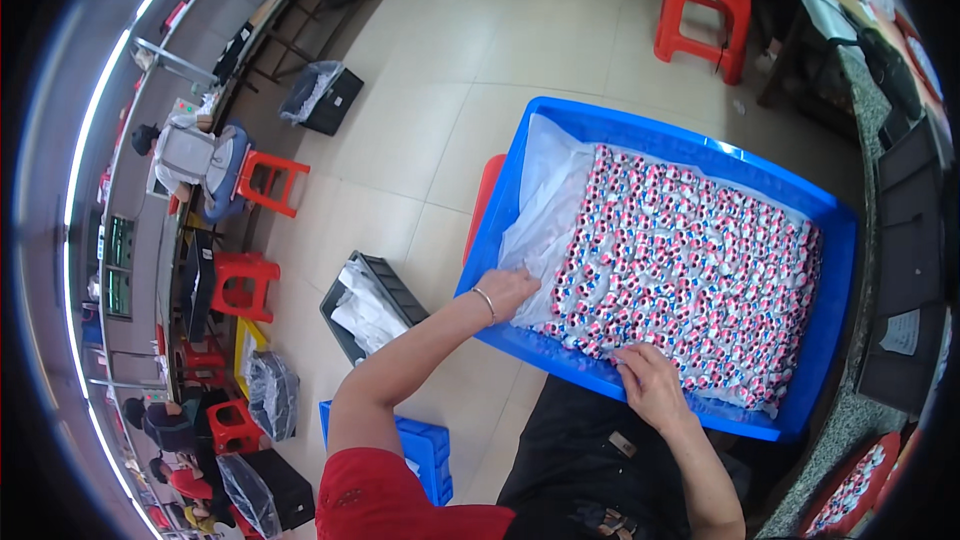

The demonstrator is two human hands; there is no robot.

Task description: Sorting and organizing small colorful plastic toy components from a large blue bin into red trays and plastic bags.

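A large blue plastic bin (840, 270) stands before me, filled with rows of small white, pink and blue figures (690, 270) with dark round spots. A thin white sheet (545, 200) lies folded along the bin's left side, next to the figures. At the near left corner, the fingers of my left hand (508, 295) close on this sheet. My right hand (650, 385) is at the bin's near edge, thumb and fingers pressed together beside the front row of figures. What its fingertips hold, if anything, is too small to make out.
Left of the bin, a dark crate (375, 305) with white sheets sits on the floor, near a blue crate (425, 455). A red stool (708, 20) stands beyond. Along the right runs a speckled counter (850, 120) with a red tray (855, 485). People sit at far-left benches.
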